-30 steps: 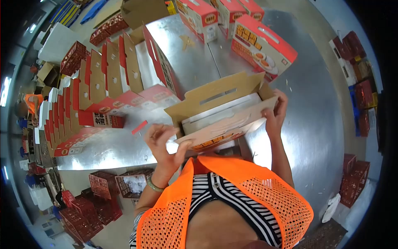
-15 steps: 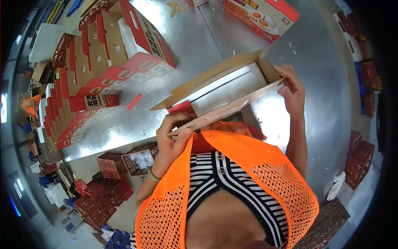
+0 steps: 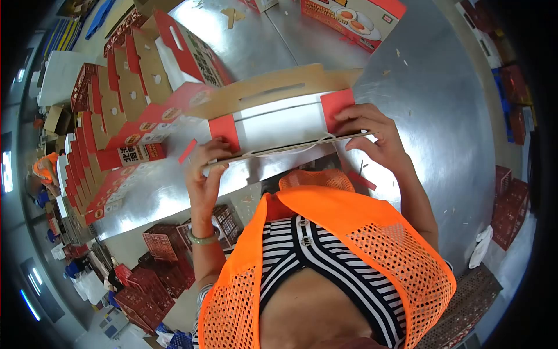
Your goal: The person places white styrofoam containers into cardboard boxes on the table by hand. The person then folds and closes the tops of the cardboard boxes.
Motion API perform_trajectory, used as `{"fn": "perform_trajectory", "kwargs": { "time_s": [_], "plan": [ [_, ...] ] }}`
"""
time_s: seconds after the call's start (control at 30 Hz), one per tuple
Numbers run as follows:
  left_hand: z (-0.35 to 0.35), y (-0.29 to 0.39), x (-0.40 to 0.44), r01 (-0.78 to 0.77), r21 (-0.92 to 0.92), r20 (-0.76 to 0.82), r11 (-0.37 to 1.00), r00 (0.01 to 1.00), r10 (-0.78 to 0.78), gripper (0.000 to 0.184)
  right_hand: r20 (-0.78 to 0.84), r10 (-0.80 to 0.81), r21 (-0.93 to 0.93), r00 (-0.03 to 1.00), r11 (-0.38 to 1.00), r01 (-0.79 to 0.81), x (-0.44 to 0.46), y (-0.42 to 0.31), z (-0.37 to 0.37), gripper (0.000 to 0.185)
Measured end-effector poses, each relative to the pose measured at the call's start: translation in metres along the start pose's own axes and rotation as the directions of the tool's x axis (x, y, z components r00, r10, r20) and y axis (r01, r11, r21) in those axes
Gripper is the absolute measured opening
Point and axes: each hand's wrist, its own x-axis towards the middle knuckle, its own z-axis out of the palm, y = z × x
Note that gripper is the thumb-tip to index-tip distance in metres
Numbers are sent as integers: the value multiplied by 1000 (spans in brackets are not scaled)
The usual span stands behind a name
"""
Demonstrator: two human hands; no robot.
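Held at the frame's centre, above the counter (image 3: pixel 433 145): one open carton (image 3: pixel 267 85), white contents (image 3: pixel 285 122) inside, a red flap in at each end; your left hand (image 3: pixel 208 160) grips its near panel at the left corner, thumb on the outer side, and your right hand (image 3: pixel 369 131) grips the right corner, fingers on the flap. Also around you: open red cartons (image 3: pixel 123 72) ranged at upper left, an egg-printed box (image 3: pixel 354 23) at upper right, a red strip (image 3: pixel 187 150) just beside your left hand, dark red crates (image 3: pixel 163 241) at lower left.
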Motion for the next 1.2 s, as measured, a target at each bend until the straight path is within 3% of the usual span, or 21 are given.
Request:
{"fn": "perform_trajectory", "kwargs": {
  "time_s": [0.03, 0.1, 0.13, 0.17, 0.23, 0.27, 0.3, 0.37, 0.4, 0.43, 0.5, 0.73, 0.8, 0.83, 0.9, 0.93, 1.0, 1.07, 1.1, 1.13, 1.2],
  "plan": [
    [3, 1, -6, 13, 3, -2, 1000, 1000, -13, 23, -14, 12, -77, 1000, 997, -13, 1, -10, 5, 22],
    [11, 19, -8, 417, -74, -108, 906, 900, -423, 36, -45, 57, -95, 997, 994, -61, 1, -10, 9, 26],
    [15, 6, -11, 268, 148, -199, 952, 951, -237, 56, -87, 98, -127, 991, 986, -109, 3, -10, 10, 29],
    [22, 10, -5, 276, 149, -213, 950, 947, -241, 56, -75, 89, -124, 993, 987, -97, 9, -15, 14, 29],
    [43, 23, 12, 343, 318, -447, 884, 877, -180, 66, -307, 512, 109, 802, 856, -505, 26, -30, 26, 32],
    [54, 3, 11, 283, 301, -547, 911, 833, -78, 62, -407, 236, -224, 882, 910, -347, 24, -18, 40, 32],
    [55, 5, 9, 281, 306, -552, 910, 831, -71, 62, -408, 229, -222, 884, 914, -340, 23, -17, 50, 32],
    [59, 8, 4, 115, 815, -331, 569, 897, 294, 41, -216, -153, -849, 964, 518, -108, 18, -26, 64, 27],
    [57, 3, 2, -173, 625, -103, 761, 949, 299, 35, -150, -190, -876, 970, 480, -42, 16, -29, 63, 29],
    [58, 3, 1, -164, 628, -112, 761, 948, 297, 35, -143, -197, -877, 970, 480, -32, 12, -24, 62, 29],
    [56, 19, 7, -252, 481, -41, 839, 950, 309, 26, -20, -105, -600, 994, 797, 72, 0, -13, 66, 27],
    [66, 17, 19, -250, 544, 10, 801, 956, 292, 16, -81, -158, -554, 984, 828, 87, 7, -24, 79, 14],
    [45, 15, 26, -52, 150, 99, 987, 994, 37, 12, -55, 131, -225, 990, 964, -140, 13, -36, 69, 7],
    [28, 9, 26, -59, 154, 97, 986, 994, 44, 12, -60, 124, -226, 990, 965, -134, 16, -40, 59, 7],
    [0, -1, 28, 80, -488, 434, 869, 886, 162, 29, 384, 83, 243, 920, 952, -188, 13, -41, 31, 5],
    [3, 3, 30, 62, -485, 426, 872, 888, 173, 29, 382, -78, 81, 921, 995, 51, 4, -29, 38, 9],
    [19, 25, 24, -465, 114, 400, 878, 830, 387, 42, 429, -142, -167, 892, 958, 233, 4, -49, 45, 16],
    [29, 34, 24, -335, 269, 330, 903, 913, 241, 47, 487, -132, -250, 864, 926, 282, 16, -51, 39, 20],
    [34, 37, 27, -175, 398, 237, 901, 968, 84, 55, 271, -190, -319, 943, 907, 275, 21, -40, 42, 23],
    [40, 35, 33, -218, 464, 211, 859, 969, 132, 69, 41, -261, -380, 965, 889, 256, 31, -33, 42, 28],
    [60, 23, 37, -197, 557, 89, 807, 980, 178, 69, -20, -387, -584, 922, 753, 303, 92, -79, 35, 34]
  ]
}}
